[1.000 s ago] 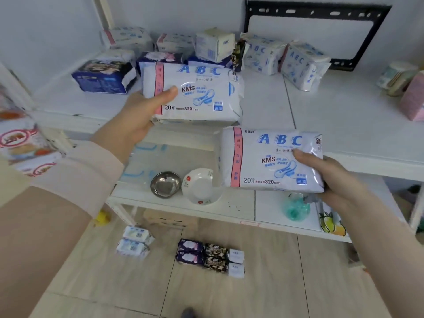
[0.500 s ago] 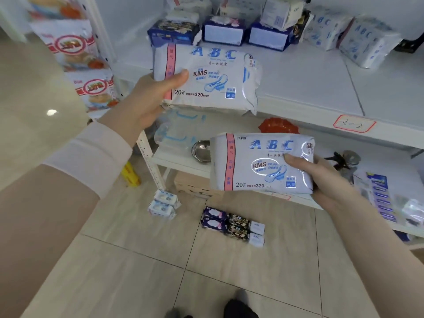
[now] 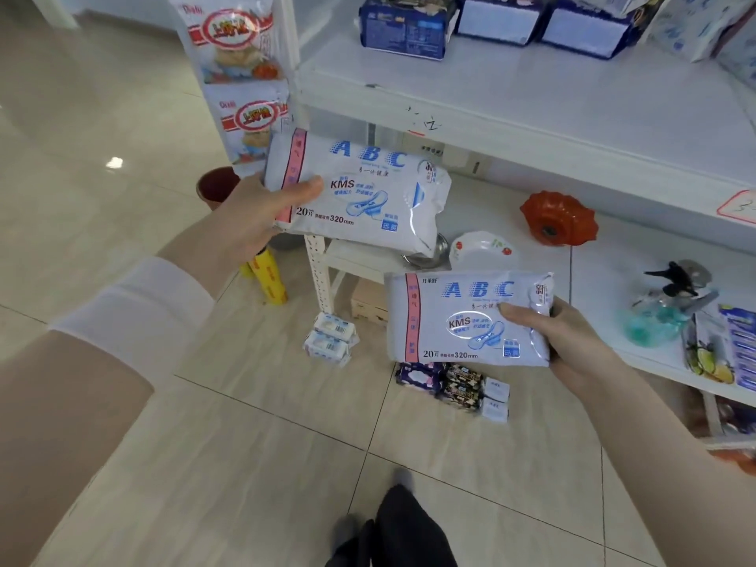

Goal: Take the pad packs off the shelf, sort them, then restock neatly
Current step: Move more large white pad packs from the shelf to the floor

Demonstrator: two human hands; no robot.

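Note:
My left hand [image 3: 249, 216] grips a white ABC pad pack [image 3: 368, 194] by its left end, held in the air in front of the shelf's lower edge. My right hand [image 3: 568, 345] grips a second, matching ABC pad pack [image 3: 458, 321] by its right end, lower and over the floor. On the tiled floor below lie two small white packs [image 3: 329, 339] and a row of dark and white packs [image 3: 454, 386]. Blue pad packs [image 3: 403, 28] stand at the back of the upper shelf [image 3: 532, 100].
The lower shelf [image 3: 593, 288] carries an orange dish [image 3: 558, 218], a white plate [image 3: 482, 249], a steel bowl and a teal spray bottle [image 3: 662, 317]. Snack bags [image 3: 241, 75] hang on the left post. A yellow roll [image 3: 268, 278] and a cardboard box stand on the floor.
The view has tipped down and back from the shelf. Both hands have come lower with their packs, and the floor packs now sit nearer the middle of the picture.

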